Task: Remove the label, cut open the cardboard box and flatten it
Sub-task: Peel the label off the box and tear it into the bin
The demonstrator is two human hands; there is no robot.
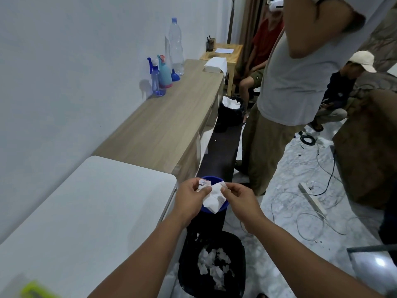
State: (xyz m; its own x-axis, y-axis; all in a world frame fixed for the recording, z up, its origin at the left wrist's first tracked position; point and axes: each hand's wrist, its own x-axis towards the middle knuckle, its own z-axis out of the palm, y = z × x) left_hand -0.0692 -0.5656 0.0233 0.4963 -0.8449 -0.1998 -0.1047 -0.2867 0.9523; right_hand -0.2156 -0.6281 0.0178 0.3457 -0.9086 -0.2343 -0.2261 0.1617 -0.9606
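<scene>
Two hands, left hand (190, 197) and right hand (240, 200), pinch one crumpled label (214, 197).

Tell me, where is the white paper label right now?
In the head view, the crumpled white paper label is low in the middle, pinched between the left hand and right hand, over a blue round container beside the white table.

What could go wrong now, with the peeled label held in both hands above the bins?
1. Both the left hand and right hand pinch the crumpled label; if its adhesive clings to the fingers, it may not drop cleanly.
2. It hangs over the blue bin, not the black bin holding paper scraps, so it could land in the wrong one or on the floor.
3. Loose cables on the floor could trip someone.
</scene>
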